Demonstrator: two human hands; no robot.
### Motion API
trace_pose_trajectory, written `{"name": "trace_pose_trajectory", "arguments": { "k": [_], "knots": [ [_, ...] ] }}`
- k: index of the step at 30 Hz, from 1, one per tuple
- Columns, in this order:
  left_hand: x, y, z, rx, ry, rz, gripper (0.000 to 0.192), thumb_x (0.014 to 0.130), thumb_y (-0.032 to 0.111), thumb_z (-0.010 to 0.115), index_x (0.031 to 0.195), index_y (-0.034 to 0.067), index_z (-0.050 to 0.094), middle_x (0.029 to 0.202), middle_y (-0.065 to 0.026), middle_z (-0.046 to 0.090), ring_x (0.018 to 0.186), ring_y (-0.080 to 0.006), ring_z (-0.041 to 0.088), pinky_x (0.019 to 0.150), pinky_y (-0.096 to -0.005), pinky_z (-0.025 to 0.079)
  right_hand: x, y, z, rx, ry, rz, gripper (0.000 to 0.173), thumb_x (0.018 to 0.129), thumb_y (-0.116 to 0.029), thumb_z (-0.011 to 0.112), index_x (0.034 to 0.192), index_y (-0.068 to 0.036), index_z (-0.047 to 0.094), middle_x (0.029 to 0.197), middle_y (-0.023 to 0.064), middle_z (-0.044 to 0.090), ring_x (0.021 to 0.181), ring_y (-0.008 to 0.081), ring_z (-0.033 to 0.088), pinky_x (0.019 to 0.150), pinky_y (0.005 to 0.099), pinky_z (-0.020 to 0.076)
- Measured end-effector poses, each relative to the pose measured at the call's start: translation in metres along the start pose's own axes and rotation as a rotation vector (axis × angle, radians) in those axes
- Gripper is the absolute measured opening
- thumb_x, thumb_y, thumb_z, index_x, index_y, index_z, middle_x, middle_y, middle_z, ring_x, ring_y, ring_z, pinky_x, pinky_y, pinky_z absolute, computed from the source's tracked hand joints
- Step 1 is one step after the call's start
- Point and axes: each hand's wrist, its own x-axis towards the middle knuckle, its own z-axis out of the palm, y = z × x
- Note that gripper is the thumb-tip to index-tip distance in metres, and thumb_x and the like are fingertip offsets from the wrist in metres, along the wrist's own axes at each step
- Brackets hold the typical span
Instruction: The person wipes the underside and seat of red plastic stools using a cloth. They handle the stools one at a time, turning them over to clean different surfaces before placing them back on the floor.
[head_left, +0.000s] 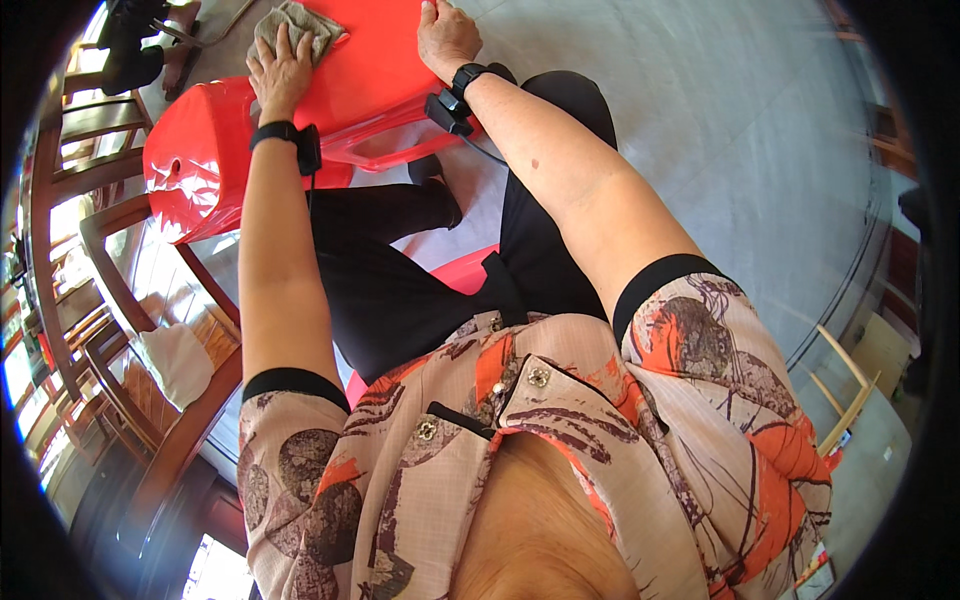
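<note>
My left hand (281, 79) presses a folded grey-brown cloth (300, 26) flat against a red plastic stool (367, 56), with its fingers spread over the cloth. The stool seems to lie on its side. Its glossy end panel (187, 157), with a small hole in it, faces left. At the upper right edge of the red plastic, my right hand (450, 34) is closed on the rim. The far part of the stool runs out of the picture at the top. Both wrists wear black straps with small devices and cables.
Wooden chairs (120, 225) crowd the left side, and a white cloth (176, 364) hangs over one frame. Another person's feet (176, 71) show at the upper left. Under me is a pinkish-red seat (469, 270). Grey floor (720, 135) stretches to the right.
</note>
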Motion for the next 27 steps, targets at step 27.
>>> {"name": "trace_pose_trajectory", "arguments": {
  "k": [27],
  "knots": [
    [-0.013, 0.089, -0.024, 0.146, -0.006, 0.369, 0.038, 0.102, 0.045, 0.043, 0.139, 0.038, 0.053, 0.167, -0.0043, 0.021, 0.146, -0.0581, 0.016, 0.11, -0.0771, 0.022, 0.005, 0.01, 0.014, 0.049, 0.069, -0.054, 0.046, 0.103, -0.042, 0.044, 0.123, -0.007, 0.066, 0.097, 0.027, 0.071, 0.091, 0.0474, 0.068, 0.08, 0.055, 0.0544]
  ]
}}
